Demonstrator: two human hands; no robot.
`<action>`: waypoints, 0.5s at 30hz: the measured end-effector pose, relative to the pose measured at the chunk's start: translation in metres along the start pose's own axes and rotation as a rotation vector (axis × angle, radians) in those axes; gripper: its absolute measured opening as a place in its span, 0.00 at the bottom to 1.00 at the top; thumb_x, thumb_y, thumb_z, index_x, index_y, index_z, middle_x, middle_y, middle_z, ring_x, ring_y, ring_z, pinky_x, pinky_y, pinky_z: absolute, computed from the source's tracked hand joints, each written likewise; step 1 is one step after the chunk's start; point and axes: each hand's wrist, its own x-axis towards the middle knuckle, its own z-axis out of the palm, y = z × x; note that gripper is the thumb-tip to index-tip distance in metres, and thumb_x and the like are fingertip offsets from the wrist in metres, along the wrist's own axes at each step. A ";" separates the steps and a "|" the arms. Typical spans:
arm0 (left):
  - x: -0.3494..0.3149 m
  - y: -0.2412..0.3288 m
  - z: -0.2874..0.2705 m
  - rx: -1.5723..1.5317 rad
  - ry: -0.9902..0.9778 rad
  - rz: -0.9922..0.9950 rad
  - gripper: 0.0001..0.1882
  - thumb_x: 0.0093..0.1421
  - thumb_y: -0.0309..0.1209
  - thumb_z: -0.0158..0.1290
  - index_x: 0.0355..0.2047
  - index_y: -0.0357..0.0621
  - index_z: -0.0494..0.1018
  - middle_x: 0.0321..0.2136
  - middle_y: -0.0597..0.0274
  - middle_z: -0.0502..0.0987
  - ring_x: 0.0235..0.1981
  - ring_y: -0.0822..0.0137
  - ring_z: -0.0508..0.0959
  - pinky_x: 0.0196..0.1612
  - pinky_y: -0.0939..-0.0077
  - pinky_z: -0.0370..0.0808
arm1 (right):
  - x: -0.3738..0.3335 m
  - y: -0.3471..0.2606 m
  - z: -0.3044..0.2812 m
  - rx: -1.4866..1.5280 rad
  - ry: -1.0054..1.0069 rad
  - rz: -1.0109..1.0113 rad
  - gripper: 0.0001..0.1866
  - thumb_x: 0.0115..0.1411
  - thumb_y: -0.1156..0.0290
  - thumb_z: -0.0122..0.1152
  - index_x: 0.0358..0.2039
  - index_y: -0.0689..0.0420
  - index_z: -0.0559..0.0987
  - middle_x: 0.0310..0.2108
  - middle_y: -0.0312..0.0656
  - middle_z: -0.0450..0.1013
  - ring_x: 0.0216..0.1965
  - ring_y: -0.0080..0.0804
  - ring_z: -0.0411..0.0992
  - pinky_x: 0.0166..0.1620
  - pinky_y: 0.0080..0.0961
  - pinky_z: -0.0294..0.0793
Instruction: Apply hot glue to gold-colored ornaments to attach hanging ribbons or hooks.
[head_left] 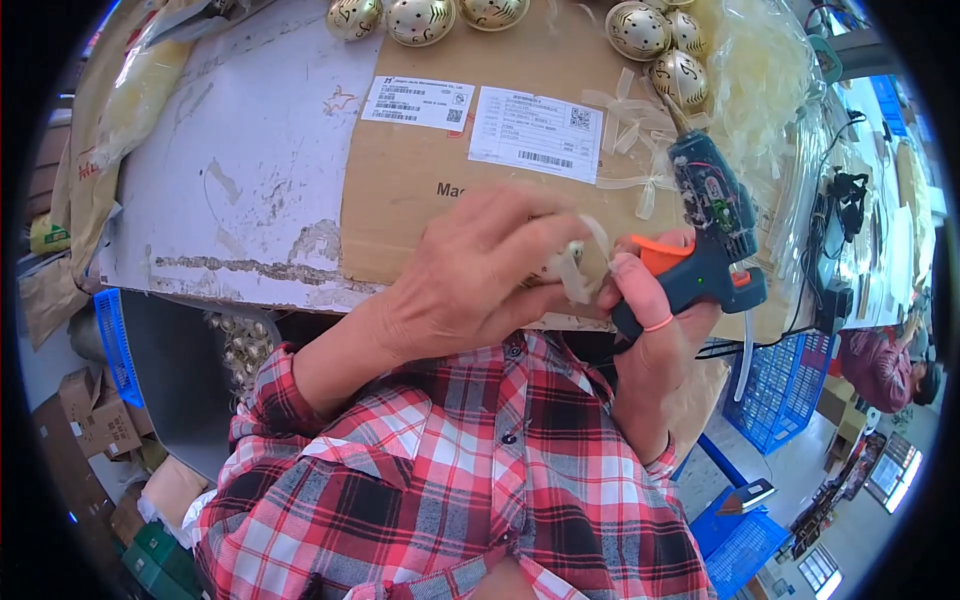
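My left hand (470, 265) curls around a small pale-gold ornament (553, 268), mostly hidden behind its fingers and slightly blurred. A strip of cream ribbon (598, 238) stands up from the ornament, between my two hands. In my right hand (650, 300) is a dark teal glue gun (712, 195) with an orange trigger, its nozzle angled up and away from me. The right thumb and fingertip come close to the ribbon; whether they pinch it I cannot tell. Under the work lies a cardboard sheet (395, 225) on the white table (240, 190).
Several gold patterned ornaments (420, 22) line the far edge, with more (640, 32) near the nozzle. Cream bows (648, 190) lie beside a bag of pale ribbon (765, 100). A grey bin (180, 370) stands lower left, a blue crate (785, 390) lower right. Another person (880, 365) is far right.
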 end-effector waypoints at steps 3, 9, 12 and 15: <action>-0.002 0.002 0.001 -0.197 0.059 -0.192 0.35 0.44 0.25 0.64 0.55 0.40 0.67 0.44 0.48 0.73 0.41 0.51 0.75 0.44 0.64 0.73 | 0.000 0.001 -0.001 0.037 0.003 0.019 0.16 0.52 0.77 0.62 0.41 0.62 0.69 0.32 0.50 0.75 0.21 0.26 0.71 0.23 0.19 0.70; -0.002 -0.001 0.001 -0.268 0.101 -0.211 0.42 0.43 0.21 0.65 0.60 0.38 0.62 0.45 0.47 0.73 0.43 0.49 0.74 0.46 0.63 0.73 | -0.001 0.006 -0.004 0.057 -0.059 -0.024 0.15 0.54 0.75 0.59 0.41 0.62 0.68 0.38 0.59 0.74 0.23 0.28 0.72 0.22 0.19 0.70; -0.003 -0.002 0.001 -0.267 0.104 -0.199 0.43 0.41 0.21 0.66 0.60 0.38 0.62 0.46 0.47 0.72 0.44 0.49 0.74 0.46 0.63 0.73 | -0.001 0.007 0.001 0.076 -0.049 -0.043 0.15 0.54 0.75 0.60 0.41 0.62 0.68 0.39 0.61 0.73 0.23 0.28 0.73 0.22 0.18 0.71; -0.002 -0.003 0.001 -0.262 0.103 -0.187 0.43 0.41 0.21 0.65 0.60 0.38 0.62 0.46 0.47 0.72 0.45 0.49 0.74 0.46 0.63 0.73 | 0.005 0.007 0.008 0.009 -0.048 -0.096 0.16 0.53 0.76 0.62 0.41 0.61 0.68 0.40 0.59 0.74 0.23 0.26 0.73 0.23 0.18 0.71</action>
